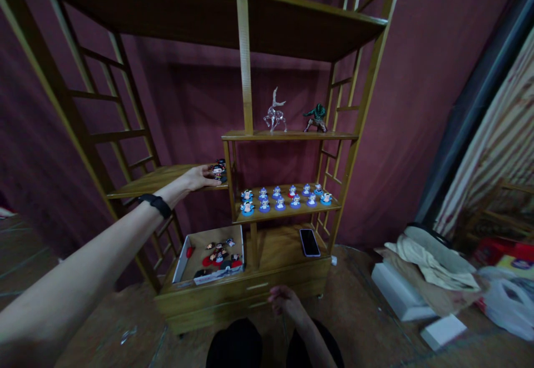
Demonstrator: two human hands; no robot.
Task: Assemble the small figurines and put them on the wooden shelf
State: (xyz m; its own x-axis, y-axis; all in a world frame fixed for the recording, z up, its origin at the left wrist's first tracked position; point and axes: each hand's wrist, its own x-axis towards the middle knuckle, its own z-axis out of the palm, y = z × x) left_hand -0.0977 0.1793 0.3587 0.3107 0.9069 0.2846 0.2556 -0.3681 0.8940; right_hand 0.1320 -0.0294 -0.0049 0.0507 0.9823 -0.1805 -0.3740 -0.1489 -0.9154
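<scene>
Step, I judge: setting figure (217,172) on shelf (161,178) | my left hand (195,178) pinches it | right hand (282,300) curled, can't tell grip | next needs gentle release

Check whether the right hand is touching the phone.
Apart. The head view shows the right hand below the phone, with part of the wooden drawer front visible between them.
</scene>
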